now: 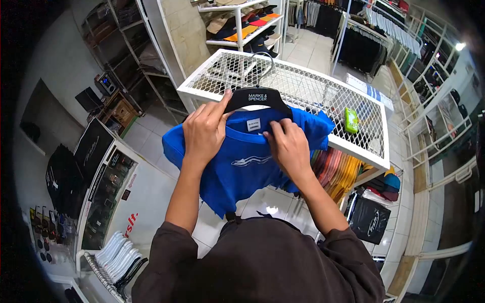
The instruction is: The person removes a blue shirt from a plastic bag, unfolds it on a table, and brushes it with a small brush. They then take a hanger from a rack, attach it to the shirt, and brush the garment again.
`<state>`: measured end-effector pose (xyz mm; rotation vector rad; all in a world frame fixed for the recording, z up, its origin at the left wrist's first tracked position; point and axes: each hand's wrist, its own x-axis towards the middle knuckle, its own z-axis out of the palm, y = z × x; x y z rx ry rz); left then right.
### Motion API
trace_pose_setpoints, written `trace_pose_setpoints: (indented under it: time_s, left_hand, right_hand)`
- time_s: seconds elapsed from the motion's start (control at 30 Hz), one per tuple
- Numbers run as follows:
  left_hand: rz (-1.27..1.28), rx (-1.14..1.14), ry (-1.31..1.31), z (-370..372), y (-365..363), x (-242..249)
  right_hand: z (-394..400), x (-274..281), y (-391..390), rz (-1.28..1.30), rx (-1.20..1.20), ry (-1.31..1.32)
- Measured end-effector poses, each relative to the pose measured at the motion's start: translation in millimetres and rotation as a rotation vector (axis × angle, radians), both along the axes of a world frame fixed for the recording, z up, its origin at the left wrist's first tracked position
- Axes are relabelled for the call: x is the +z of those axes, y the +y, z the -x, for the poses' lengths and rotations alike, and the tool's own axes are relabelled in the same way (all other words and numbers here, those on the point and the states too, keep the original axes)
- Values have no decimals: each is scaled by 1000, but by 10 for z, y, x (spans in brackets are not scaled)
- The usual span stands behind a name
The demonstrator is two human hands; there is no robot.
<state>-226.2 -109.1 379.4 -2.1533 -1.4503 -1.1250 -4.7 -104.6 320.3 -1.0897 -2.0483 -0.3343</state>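
A blue T-shirt [237, 174] with a white print on its chest hangs in front of me on a black "Marks & Spencer" hanger [258, 98]. My left hand [204, 129] is closed on the hanger's left arm beside the collar, its fingers pointing up. On the other side of the neck opening, my right hand [289, 146] has curled fingers pinching the shirt's collar. A white label [253, 124] shows inside the neck. The hanger's metal hook [264, 63] rises over the mesh table. The hanger's right arm is partly covered by the shirt.
A white mesh-topped table [323, 91] stands just beyond the shirt, with a green pack [351, 120] on it. Folded colourful clothes [336, 174] sit below at right. White hangers [118, 255] fill a rail at lower left. Caps [247, 28] line shelves behind.
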Motion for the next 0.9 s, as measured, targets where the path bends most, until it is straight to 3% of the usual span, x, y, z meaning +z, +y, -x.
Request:
trace_pose_setpoints:
  time_s: [0.13,0.2,0.27,0.33,0.43,0.53,0.67,0.73,0.8,0.87,0.9]
  left_hand:
    - [1,-41,-36,-95,64,-53]
    - [-46,-91,-91,-123,108,-86]
    - [1,-112,-114,-184,109,-51]
    - [27,-258,-130,-225,130,-55]
    - [92,-293,-148,-330,170,-46]
    - [93,-407,-45,-551,119,118]
    - [425,-497,-199,-920,266,-57]
    - [435,-507,-191,-939,340,-185]
    - [427,-509,-176,-919,416,-250]
    - [340,-561,-259,-868,398,-319]
    - [392,-530,-280,-859,340,-246]
  right_hand:
    - [-217,50,-166,209,16,2]
    - [-329,155,-257,-116,216,93]
    - [-501,200,-296,-276,20,120]
    - [-665,344,-327,-272,-243,74]
    - [-1085,222,-183,46,-136,86]
    - [-1227,65,-160,75,-89,168]
    - [-1272,-47,-157,198,-28,210]
    - [-1456,-116,20,177,31,416]
    - [-1796,-305,385,243,-167,673]
    - [-2079,-421,713,194,-565,517]
    - [-2194,-500,856,250,-644,474]
